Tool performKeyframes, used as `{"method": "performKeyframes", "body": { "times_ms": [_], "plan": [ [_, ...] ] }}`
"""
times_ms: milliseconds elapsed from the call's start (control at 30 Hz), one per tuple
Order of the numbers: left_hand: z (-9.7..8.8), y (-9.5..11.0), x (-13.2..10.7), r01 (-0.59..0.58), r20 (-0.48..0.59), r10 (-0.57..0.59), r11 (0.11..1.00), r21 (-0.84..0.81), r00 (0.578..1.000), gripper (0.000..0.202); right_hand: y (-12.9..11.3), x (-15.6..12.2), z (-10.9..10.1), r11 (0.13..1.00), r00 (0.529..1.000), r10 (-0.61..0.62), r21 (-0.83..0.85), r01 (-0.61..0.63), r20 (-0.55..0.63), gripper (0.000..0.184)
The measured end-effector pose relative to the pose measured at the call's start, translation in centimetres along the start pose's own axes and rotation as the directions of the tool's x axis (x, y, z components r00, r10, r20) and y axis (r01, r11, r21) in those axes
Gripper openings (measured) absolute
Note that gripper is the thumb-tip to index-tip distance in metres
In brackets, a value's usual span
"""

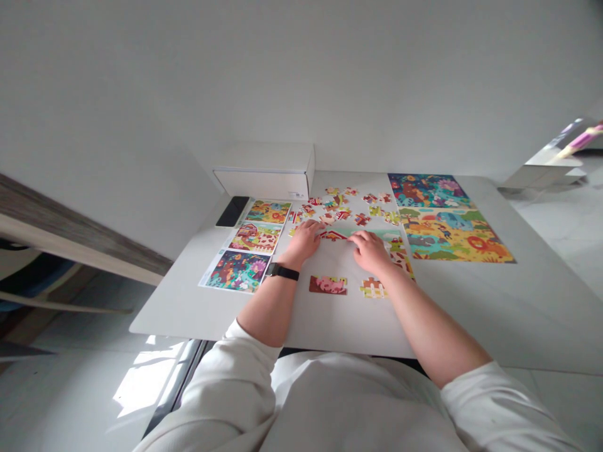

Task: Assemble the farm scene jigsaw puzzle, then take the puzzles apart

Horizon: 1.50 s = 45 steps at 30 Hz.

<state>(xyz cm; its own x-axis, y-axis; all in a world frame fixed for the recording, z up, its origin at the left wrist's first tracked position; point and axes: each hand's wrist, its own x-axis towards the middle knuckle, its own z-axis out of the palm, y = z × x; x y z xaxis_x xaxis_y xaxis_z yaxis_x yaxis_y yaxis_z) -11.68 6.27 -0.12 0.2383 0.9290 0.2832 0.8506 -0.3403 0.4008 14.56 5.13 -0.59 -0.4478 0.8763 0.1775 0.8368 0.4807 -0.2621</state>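
My left hand [304, 242], a black watch on its wrist, rests on the white table [471, 301] with fingers curled onto a red-and-white jigsaw piece [333, 235]. My right hand [370, 250] lies beside it, fingers bent down on the partly joined puzzle section [393, 237]. Several loose pieces [343, 207] lie scattered just beyond both hands. Two small joined bits, a pink one [328, 285] and a fence one [373, 289], sit nearer me.
Two finished colourful puzzles [443, 216] lie at the right. A strip of three reference pictures [249, 245] lies at the left, with a black phone [232, 211] and a white box [268, 169] behind. A wooden shelf edge [70, 232] stands far left.
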Motion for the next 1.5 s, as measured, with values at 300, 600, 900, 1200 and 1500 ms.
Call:
{"method": "performKeyframes", "body": {
  "times_ms": [300, 600, 900, 1200, 1500],
  "plan": [
    [0.41, -0.11, 0.11, 0.018, -0.001, -0.018, 1.000, -0.004, 1.000, 0.038, 0.07, -0.01, 0.23, 1.000, 1.000, -0.005, 0.011, 0.005, -0.025, 0.045],
    [0.69, -0.27, 0.19, -0.024, -0.026, 0.024, 1.000, -0.013, 0.999, 0.037, 0.48, -0.01, 0.76, 1.000, 0.999, -0.013, 0.015, 0.013, -0.044, 0.045],
    [0.49, -0.42, 0.38, -0.053, 0.013, 0.052, 0.998, 0.017, 0.999, 0.034, 0.26, 0.01, 0.61, 1.000, 0.999, -0.005, 0.014, 0.005, -0.041, 0.044],
    [0.24, -0.66, 0.21, -0.046, 0.057, 0.042, 0.996, 0.070, 0.998, 0.037, -0.12, 0.01, 0.08, 1.000, 1.000, 0.017, 0.001, -0.017, -0.006, 0.045],
    [-0.15, 0.25, -0.17, 0.001, 0.080, -0.010, 0.994, 0.109, 0.997, 0.042, -0.18, 0.01, -0.03, 1.000, 1.000, 0.014, 0.005, -0.014, -0.005, 0.045]
  ]
}}
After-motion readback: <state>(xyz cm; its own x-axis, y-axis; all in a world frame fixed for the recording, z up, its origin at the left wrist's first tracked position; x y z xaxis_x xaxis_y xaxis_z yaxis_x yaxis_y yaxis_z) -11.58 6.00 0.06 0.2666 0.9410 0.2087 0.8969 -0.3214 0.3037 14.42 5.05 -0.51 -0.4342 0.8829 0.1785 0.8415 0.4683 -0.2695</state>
